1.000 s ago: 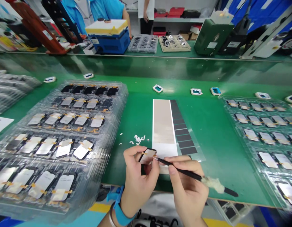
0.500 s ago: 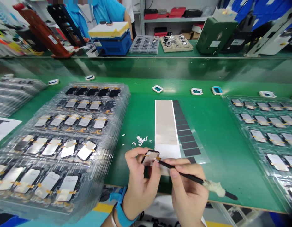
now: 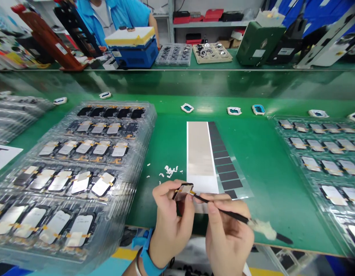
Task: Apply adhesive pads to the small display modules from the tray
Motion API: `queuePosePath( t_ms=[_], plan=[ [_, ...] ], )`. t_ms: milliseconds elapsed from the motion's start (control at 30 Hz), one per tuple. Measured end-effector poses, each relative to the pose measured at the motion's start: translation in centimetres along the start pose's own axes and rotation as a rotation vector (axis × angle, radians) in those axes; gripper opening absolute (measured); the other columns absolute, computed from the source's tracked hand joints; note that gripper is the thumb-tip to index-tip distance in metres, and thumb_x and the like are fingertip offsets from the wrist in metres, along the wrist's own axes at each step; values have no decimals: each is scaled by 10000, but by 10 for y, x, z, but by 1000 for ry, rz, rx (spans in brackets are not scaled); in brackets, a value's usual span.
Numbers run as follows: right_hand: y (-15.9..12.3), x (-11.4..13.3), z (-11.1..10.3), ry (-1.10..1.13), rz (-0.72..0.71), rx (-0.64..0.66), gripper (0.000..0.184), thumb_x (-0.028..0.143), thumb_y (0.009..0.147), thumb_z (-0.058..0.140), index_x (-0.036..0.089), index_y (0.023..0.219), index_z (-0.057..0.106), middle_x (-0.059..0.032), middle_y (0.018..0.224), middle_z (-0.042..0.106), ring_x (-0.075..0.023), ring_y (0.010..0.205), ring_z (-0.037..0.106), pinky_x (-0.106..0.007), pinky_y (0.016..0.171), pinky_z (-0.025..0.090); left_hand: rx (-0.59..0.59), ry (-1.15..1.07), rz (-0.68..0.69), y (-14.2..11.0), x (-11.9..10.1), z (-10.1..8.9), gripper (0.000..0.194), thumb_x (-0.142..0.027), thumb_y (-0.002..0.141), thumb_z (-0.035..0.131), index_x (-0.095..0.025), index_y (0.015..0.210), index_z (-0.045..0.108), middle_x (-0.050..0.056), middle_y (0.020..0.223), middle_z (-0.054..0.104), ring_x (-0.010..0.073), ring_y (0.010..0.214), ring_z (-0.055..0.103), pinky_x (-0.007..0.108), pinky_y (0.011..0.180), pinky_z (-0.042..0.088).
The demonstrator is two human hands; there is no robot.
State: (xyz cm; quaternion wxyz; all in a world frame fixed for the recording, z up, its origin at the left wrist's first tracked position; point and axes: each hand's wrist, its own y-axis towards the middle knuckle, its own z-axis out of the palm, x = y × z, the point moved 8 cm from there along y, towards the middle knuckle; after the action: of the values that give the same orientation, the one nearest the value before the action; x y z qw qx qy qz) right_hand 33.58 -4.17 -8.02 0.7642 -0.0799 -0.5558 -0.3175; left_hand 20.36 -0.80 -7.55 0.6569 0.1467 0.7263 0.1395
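Note:
My left hand [image 3: 169, 218] pinches a small dark screen module [image 3: 182, 191] with a silvery back and an orange tab, held just above the table's near edge. My right hand [image 3: 227, 234] grips black tweezers [image 3: 223, 211] like a pen; their tip touches the module's right edge. A wad of white fluff [image 3: 262, 227] clings to the tweezers' rear end. Just beyond the hands lies a grey and white strip sheet [image 3: 199, 153] with a column of dark rectangular pads [image 3: 223, 161] on clear film.
A stack of clear blister trays [image 3: 76, 168] full of similar modules stands at the left, another tray [image 3: 324, 161] at the right. White scraps [image 3: 169, 170] lie near the sheet. Small framed parts [image 3: 234, 110] sit on the green belt [image 3: 165, 82]. A person in blue [image 3: 114, 13] stands behind the far bench.
The hands have stayed in place; the module has tilted flatter in my left fingers and the tweezers' tip remains at its edge. The view has shifted slightly.

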Motion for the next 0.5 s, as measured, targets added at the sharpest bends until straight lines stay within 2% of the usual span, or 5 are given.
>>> queuePosePath(
  t_ms=[167, 300, 400, 500],
  plan=[
    [-4, 20, 7, -149, -282, 97, 314, -66, 833, 596, 205, 972, 673, -21, 962, 755, -162, 930, 746, -293, 859, 646, 3, 148, -9, 0, 1, -1, 371, -9, 940, 476, -229, 1227, 396, 34, 1002, 569, 129, 865, 682, 215, 722, 562],
    [-9, 21, 10, -267, -343, 195, 395, -100, 807, 571, 206, 1045, 646, -42, 1076, 744, -181, 1020, 738, -306, 880, 647, 37, 255, -25, 0, 3, -1, 321, -25, 937, 475, -209, 1194, 417, 28, 975, 566, 119, 796, 665, 220, 694, 546],
    [-10, 26, 11, -336, -396, 200, 373, -83, 822, 569, 214, 1031, 651, -55, 1039, 748, -197, 971, 755, -320, 808, 666, 37, 217, -58, 1, 5, -2, 286, -57, 953, 483, -226, 1176, 426, 30, 976, 568, 133, 795, 668, 241, 689, 539],
    [-13, 34, 17, -401, -450, 287, 345, -31, 829, 618, 236, 1043, 652, -61, 1015, 757, -228, 916, 768, -362, 741, 676, 27, 78, -163, -1, 12, -3, 238, -136, 996, 494, -256, 1183, 406, 27, 968, 571, 137, 770, 650, 248, 676, 518]
  ],
)
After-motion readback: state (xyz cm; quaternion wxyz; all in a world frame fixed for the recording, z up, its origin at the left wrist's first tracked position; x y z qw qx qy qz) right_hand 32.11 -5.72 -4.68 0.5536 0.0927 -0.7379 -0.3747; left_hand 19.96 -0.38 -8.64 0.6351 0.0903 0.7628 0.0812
